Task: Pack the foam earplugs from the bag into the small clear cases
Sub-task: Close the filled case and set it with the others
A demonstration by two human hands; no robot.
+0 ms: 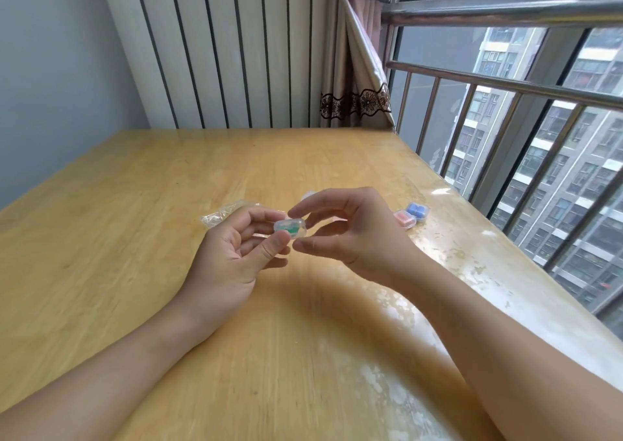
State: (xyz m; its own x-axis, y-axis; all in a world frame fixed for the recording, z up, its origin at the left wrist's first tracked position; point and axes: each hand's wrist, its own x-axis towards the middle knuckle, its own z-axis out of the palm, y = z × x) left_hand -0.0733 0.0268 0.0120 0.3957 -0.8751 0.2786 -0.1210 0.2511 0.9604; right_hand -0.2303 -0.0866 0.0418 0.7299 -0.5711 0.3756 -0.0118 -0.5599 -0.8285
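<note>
A small clear case [290,227] with green earplugs inside is held above the wooden table [135,221]. My left hand [232,255] pinches it between thumb and fingers. My right hand [350,228] pinches its right end with thumb and forefinger. The clear plastic bag [220,213] lies flat on the table behind my left hand. To the right stand a case with orange earplugs [404,220] and a case with blue earplugs [417,212]. Another pale case [308,194] shows partly behind my right hand's fingers.
The table's right edge runs along a metal window railing [505,83]. A curtain [357,80] hangs at the far right corner, and a striped wall panel [219,46] stands behind the table.
</note>
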